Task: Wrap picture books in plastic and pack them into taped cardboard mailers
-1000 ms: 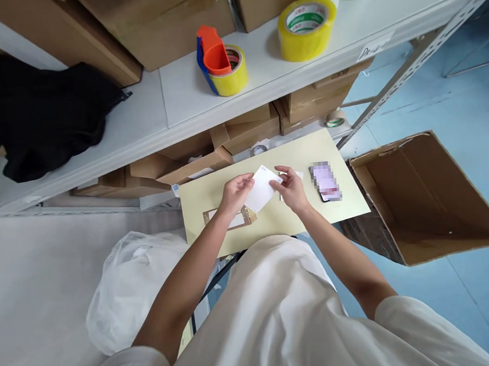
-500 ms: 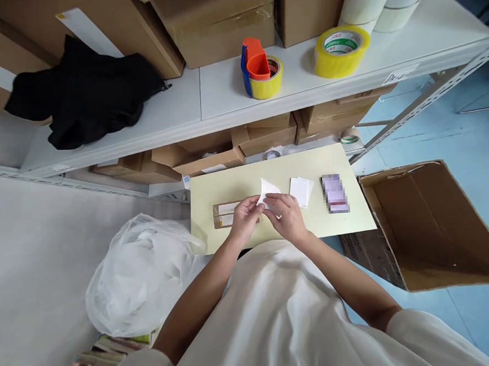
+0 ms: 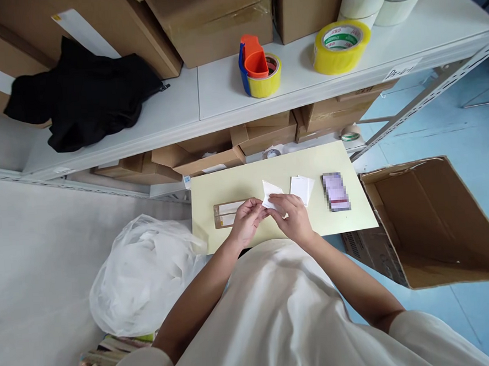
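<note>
Both hands are over the pale yellow board [image 3: 211, 188]. My right hand [image 3: 293, 216] is closed on a small white piece of paper [image 3: 271, 189], which stands up with a bend in it. At the paper's lower left edge my left hand [image 3: 247, 222] pinches it between thumb and fingers; the fingertips partly overlap. Partly behind my left hand lies a narrow brown cardboard box [image 3: 218, 216] with a white label. A few white sheets [image 3: 299, 189] rest just right of the paper, and a blurred purple phone-shaped item [image 3: 335, 191] lies farther right.
A grey shelf [image 3: 223, 104] crosses in front, bearing an orange-and-blue tape dispenser [image 3: 258, 66], a yellow tape roll [image 3: 323, 56] and black cloth [image 3: 90, 98]. An open carton [image 3: 441, 220] stands at right. A white plastic bag [image 3: 140, 277] sits at left above stacked books [image 3: 109, 351].
Both hands and the paper have shifted very slightly right. The paper tilts a little differently between the fingers. Otherwise the view moves only slightly.
</note>
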Tool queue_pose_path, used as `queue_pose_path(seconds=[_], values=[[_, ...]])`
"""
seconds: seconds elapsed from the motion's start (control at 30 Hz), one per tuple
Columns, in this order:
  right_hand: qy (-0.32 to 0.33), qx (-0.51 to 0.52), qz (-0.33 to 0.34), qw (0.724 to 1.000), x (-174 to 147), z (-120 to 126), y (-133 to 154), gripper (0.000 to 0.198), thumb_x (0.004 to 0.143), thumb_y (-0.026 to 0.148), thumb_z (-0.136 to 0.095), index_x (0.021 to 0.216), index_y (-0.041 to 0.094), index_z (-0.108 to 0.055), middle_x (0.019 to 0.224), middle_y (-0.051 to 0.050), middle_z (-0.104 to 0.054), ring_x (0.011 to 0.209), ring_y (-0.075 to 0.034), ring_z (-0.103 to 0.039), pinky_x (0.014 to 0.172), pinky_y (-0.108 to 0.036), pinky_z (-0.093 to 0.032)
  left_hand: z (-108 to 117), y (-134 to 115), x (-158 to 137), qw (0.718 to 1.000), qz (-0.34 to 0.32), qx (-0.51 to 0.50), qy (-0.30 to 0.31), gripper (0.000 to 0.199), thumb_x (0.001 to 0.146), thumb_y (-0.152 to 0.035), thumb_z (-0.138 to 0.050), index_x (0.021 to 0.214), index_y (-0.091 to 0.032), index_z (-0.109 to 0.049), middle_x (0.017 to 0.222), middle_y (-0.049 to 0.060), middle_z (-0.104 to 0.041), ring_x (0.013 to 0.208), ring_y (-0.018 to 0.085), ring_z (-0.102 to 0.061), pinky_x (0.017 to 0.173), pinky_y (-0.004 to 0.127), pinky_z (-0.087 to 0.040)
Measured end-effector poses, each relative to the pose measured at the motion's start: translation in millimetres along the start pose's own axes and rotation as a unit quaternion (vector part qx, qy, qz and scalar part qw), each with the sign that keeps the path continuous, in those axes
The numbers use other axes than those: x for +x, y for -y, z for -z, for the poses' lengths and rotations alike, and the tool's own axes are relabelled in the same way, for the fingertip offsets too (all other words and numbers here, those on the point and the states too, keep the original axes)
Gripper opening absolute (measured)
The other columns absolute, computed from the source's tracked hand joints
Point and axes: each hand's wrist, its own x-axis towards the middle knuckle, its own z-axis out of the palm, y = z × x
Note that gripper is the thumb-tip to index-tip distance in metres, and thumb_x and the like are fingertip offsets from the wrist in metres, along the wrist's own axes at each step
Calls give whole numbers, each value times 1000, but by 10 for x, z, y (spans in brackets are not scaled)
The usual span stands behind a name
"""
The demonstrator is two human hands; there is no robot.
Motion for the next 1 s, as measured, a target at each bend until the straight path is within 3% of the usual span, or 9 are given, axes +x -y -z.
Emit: queue_pose_path(seconds=[0.5,0.73,0.87,1.0], values=[[8,11,-3,1000,-13,21,2,20,87,33,-57,104,25,-64,110,-6,-69,100,-22,-62,87,-39,-46,31,18,-15,998,-3,67,3,24,74,-38,-71,80,-18,-60,74,-1,-61,73,10,-59,78,28,-48],[28,64,-11,998,-27,16,50,19,87,33,-57,100,24,-66,101,-6,-71,95,-21,-65,85,-39,-49,50,62,-16,989,-45,140,-2,25,76,-42,-66,78,-19,-58,71,-2,-54,67,10,-53,71,25,-45],[48,131,-48,989,-33,27,74,20,86,37,-58,96,23,-66,95,-6,-72,90,-20,-66,80,-36,-52,31,30,-39,970,-99,222,1,25,78,-44,-63,76,-19,-59,72,0,-54,67,12,-50,67,26,-43],[62,173,-86,979,-26,42,82,17,85,35,-58,89,21,-67,87,-6,-71,82,-19,-67,76,-33,-53,-21,-68,-94,919,-174,354,21,20,85,-37,-55,74,-20,-59,77,3,-55,74,16,-50,68,27,-40]])
